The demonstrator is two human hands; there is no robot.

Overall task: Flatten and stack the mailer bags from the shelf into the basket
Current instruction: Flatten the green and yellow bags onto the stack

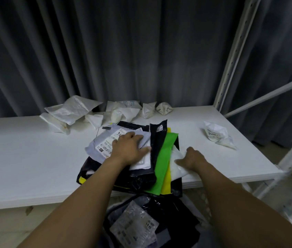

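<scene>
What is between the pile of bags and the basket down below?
Nothing visible. The flattened pile overhangs the shelf's front edge, directly above the basket, which already holds bags. Both hands, left and right, rest on it.

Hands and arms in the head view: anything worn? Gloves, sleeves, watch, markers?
Nothing worn that shows. The left hand and right hand are bare, no gloves or rings visible. Both forearms are bare from the wrist down to the bottom edge of the picture: no sleeves, watch, bands, straps, cables or tracking markers. Anything above the elbows is out of view.
</scene>
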